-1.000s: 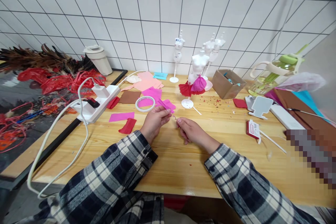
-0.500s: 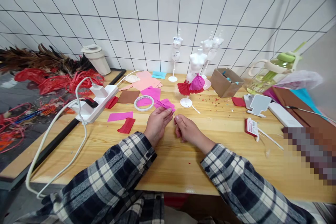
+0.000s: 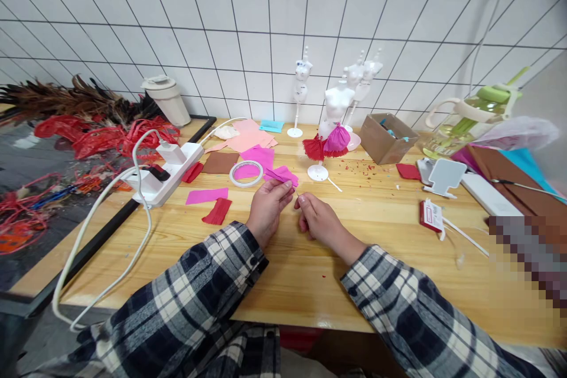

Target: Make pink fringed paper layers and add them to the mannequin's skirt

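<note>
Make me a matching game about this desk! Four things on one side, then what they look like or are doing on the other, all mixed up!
1. left hand
2. tape ring
3. cardboard box
4. power strip

A. brown, open at the top
B. long and white
C. pinching a pink piece
D. round, with a hole in the middle

Right pairs: 1-C, 2-D, 3-A, 4-B

A light wooden table with visible grain. Along its left side lies a white power strip. Next come a brown sheet, a magenta strip, a crinkled red piece and overlapping peach sheets. Toward the back stand small white mannequins and an open cardboard box. At right sits a red-and-white packet.
</note>
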Tool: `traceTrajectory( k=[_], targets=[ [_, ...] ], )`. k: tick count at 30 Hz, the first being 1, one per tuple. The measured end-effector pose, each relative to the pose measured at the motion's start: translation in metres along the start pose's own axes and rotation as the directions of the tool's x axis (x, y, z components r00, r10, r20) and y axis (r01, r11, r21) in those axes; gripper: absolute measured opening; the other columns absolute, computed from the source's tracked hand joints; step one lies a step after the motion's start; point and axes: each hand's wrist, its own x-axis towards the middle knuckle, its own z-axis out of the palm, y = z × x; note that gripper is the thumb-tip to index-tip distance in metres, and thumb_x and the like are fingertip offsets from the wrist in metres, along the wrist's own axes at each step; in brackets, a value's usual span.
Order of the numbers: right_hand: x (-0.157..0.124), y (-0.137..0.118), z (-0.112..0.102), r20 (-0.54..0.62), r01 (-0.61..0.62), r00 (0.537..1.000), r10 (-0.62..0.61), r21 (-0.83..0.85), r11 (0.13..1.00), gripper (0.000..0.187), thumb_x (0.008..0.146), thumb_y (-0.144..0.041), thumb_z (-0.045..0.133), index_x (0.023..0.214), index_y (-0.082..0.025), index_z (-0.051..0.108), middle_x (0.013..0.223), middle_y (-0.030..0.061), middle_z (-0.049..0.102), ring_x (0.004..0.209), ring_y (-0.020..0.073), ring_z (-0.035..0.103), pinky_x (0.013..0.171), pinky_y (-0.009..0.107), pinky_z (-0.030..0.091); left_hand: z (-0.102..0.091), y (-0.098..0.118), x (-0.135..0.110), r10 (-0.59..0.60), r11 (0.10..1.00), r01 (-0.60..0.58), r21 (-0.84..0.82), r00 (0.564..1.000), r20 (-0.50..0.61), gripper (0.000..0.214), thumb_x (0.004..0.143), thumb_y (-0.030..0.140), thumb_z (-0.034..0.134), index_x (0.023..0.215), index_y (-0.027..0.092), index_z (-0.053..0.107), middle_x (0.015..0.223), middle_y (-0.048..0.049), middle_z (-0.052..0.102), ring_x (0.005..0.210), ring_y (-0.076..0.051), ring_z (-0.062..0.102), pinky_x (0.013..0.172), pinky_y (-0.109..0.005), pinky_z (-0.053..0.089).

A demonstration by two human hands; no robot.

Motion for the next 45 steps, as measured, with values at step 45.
traceTrajectory(
  k=[45],
  targets=[
    [-0.0011,-0.0044,-0.0008,0.009,-0.058,0.998,0.057,0.192,0.98,0.036,0.099,-0.054,0.03,0.082,-0.024,0.042,0.046,-0.0081,0.043,0.035,0.0107,0.041,0.038,0.022,0.037,-0.0022,-0.0011,0.0011,-0.015,0.998,0.012,0.054,0.998,0.066,0.028,0.058,0.022,0.085,0.077,0.016,0.065,0.079,0.0,0.068,0.076,-0.01,0.062,0.079,-0.025,0.047]
  ],
)
